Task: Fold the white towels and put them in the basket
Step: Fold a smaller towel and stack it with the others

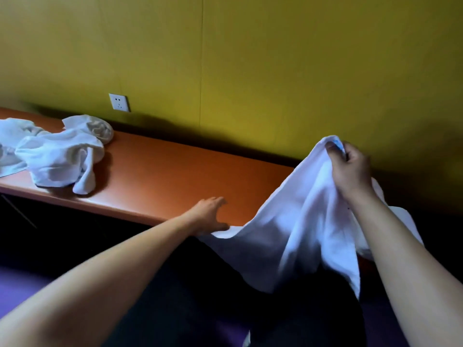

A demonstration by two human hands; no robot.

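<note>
One white towel (pixel 295 221) is being spread: the right hand (pixel 350 166) pinches its raised corner, and the left hand (pixel 210 214) holds its edge against the orange counter (pixel 160 171). Next, lay it flat. No basket is visible.

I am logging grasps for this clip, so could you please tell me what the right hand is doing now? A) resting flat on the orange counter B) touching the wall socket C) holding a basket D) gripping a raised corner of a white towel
D: the right hand has its fingers curled round a raised corner of the white towel, lifted above the orange counter.
</note>
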